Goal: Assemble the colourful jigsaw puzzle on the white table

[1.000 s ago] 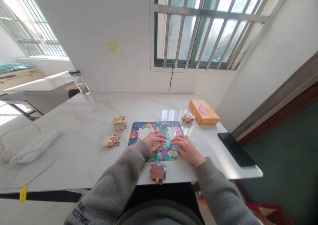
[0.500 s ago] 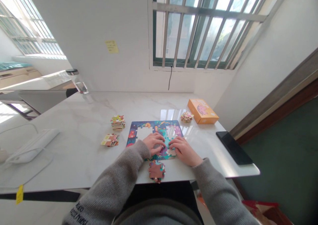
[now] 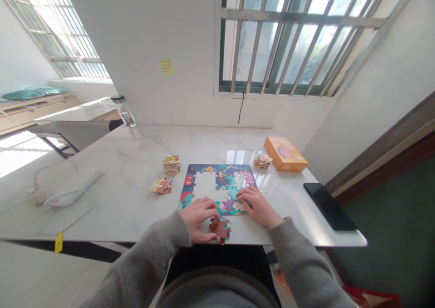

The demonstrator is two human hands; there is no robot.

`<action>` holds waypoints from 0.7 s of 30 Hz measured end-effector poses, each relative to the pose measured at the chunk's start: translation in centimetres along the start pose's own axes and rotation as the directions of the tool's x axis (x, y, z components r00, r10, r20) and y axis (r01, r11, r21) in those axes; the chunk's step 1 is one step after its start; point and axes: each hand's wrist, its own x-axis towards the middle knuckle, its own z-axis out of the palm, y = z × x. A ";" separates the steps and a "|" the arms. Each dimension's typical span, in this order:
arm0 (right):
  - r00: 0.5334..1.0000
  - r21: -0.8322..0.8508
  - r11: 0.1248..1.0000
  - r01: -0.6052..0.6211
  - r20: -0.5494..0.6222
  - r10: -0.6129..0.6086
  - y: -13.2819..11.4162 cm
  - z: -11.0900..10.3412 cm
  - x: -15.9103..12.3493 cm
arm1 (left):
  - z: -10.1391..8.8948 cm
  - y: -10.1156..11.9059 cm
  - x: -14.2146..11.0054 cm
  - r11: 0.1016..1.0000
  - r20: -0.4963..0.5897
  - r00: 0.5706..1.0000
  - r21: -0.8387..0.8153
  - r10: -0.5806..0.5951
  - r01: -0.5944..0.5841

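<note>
A partly filled jigsaw puzzle (image 3: 188, 192) with a blue, sea-like border lies in front of me, with bare gaps inside it. At the table's near edge is a small pile of puzzle pieces (image 3: 222, 230), a brown one on top. My left hand (image 3: 200, 219) is at the left side of this pile, thumb and forefinger apart in a C shape around its edge; whether it grips a piece does not show. Resting on the lower right of the puzzle, my right hand (image 3: 257, 204) has its fingers stretched out and slightly bent, with nothing visible in them.
Left of the puzzle are a stack of pieces (image 3: 171, 165) and a lower pile (image 3: 162, 186). Another stack (image 3: 263, 161) stands by an orange box (image 3: 286, 155). A black phone (image 3: 329, 207), a white power strip (image 3: 74, 188) with cables and a bottle (image 3: 124, 112) are farther out.
My left hand has left the puzzle and moved down toward me to the brown-topped pile. My right hand remains on the puzzle's right side. The view has swung slightly left.
</note>
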 end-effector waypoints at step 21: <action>1.000 0.025 1.000 -0.016 -0.001 0.016 -0.5 -0.4 0.2 | -0.7 -4.5 -0.3 0.995 -0.366 0.927 0.021 -0.080 0.094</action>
